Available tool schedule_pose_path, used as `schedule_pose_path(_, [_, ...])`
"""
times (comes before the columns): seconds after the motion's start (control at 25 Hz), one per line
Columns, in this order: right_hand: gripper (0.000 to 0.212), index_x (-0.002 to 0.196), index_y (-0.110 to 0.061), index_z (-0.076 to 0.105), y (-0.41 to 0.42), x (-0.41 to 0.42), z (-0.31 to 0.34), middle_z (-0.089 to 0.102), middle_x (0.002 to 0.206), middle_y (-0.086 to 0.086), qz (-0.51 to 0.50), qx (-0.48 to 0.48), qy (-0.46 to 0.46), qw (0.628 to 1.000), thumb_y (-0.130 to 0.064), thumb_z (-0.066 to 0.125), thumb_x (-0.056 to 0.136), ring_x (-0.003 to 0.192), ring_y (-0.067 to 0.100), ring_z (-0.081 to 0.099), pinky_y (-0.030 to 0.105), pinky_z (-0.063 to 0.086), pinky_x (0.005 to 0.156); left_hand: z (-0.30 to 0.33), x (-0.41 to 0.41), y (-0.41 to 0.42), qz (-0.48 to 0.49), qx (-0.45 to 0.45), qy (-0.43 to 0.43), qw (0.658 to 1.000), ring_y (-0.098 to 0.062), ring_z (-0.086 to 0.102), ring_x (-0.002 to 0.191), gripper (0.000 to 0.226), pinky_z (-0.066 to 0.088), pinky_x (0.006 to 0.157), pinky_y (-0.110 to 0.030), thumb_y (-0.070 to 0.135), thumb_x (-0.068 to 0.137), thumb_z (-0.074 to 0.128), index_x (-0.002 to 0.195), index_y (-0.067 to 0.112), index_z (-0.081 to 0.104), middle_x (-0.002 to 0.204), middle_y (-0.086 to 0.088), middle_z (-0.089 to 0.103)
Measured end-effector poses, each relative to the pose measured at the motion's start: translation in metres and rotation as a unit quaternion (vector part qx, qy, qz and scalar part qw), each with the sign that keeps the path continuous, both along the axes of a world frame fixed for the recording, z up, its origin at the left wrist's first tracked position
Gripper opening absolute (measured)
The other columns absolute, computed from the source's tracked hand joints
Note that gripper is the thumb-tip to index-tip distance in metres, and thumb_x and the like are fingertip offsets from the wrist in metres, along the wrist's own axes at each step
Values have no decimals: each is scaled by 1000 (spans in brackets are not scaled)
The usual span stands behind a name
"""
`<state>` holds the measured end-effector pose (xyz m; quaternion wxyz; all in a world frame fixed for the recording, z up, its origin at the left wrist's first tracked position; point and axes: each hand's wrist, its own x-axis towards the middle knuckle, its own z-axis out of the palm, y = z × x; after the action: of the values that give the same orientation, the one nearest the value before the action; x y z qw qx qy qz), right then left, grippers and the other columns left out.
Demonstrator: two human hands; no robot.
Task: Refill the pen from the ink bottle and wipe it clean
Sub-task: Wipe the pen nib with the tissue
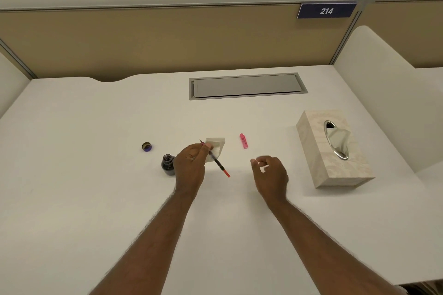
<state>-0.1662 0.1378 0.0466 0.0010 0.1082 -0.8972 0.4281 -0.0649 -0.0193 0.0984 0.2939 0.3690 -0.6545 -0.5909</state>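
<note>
My left hand (191, 163) grips a slim pen (219, 165) near its nib end, nib pointing up-left, its red tail pointing down-right. A folded white tissue (217, 147) lies on the desk just behind the pen. The open ink bottle (168, 165), dark with ink, stands right beside my left hand on its left. Its purple cap (146, 146) lies upside down further left. The pink pen cap (243, 140) lies on the desk to the right of the tissue. My right hand (271, 172) hovers with fingers loosely curled and holds nothing.
A beige tissue box (318, 148) with a tissue poking out stands at the right. A grey cable hatch (247, 86) is set into the white desk (96, 175) near the back. Partition walls enclose the desk behind and at both sides.
</note>
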Motion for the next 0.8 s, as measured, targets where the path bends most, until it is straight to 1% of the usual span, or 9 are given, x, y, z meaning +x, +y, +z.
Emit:
schedule_pose_path(0.08, [21,88,-22,65,9,-1,-16,63,88,-4,-5,109,-15,994,-41,70,80,89,23,58,38,42,78,3,2,0,4,2,4,1000,8,59,75,24,39,68,-4,20,93,64,75,8,76,80,10,71])
schedule_pose_path(0.12, [23,88,-21,64,12,0,-22,63,90,-3,1,143,-21,990,-42,70,79,92,24,56,38,39,78,5,3,0,7,2,6,1000,9,59,74,24,39,68,-4,19,93,64,75,8,76,79,10,70])
schedule_pose_path(0.2, [22,86,-21,63,13,1,-29,62,91,-2,9,171,-28,985,-41,69,79,95,26,54,38,37,78,8,3,-1,12,-1,8,1000,10,57,71,25,38,67,-4,17,93,63,74,6,75,75,9,69])
schedule_pose_path(0.36, [12,81,-21,63,11,-2,-31,59,88,0,8,184,-29,982,-33,64,83,93,28,54,37,35,76,14,5,-1,13,-14,7,1000,10,54,66,26,38,64,-6,17,92,63,72,4,74,71,5,67])
schedule_pose_path(0.44, [10,78,-21,64,9,-1,-28,60,85,-2,22,150,-18,988,-30,66,82,89,27,55,35,33,73,18,4,-4,9,-5,3,1000,11,55,67,24,39,64,-6,18,92,63,74,7,75,73,9,68])
schedule_pose_path(0.52, [10,75,-26,63,7,4,-21,61,80,-8,56,71,-9,996,-29,71,80,83,22,56,35,38,72,23,1,-11,7,11,4,1000,10,56,69,23,40,67,-10,19,92,63,74,14,75,76,10,70])
schedule_pose_path(0.6, [14,72,-31,62,3,13,-12,62,78,-11,96,-15,-12,995,-28,73,79,82,17,57,40,46,73,26,-4,-20,11,33,16,999,2,58,73,24,42,72,-19,21,90,63,70,22,76,76,8,72])
schedule_pose_path(0.68, [15,72,-31,62,0,21,-2,63,78,-12,127,-78,-11,989,-26,74,79,83,13,58,42,49,75,30,-8,-27,20,47,18,999,-7,56,75,27,40,73,-25,26,88,63,65,29,77,74,10,71])
schedule_pose_path(0.8, [10,74,-30,64,-2,30,14,63,78,-14,170,-116,-2,979,-30,72,80,86,7,57,40,49,78,37,-11,-34,39,67,10,997,-13,54,81,24,41,76,-32,36,82,62,64,35,77,79,6,73])
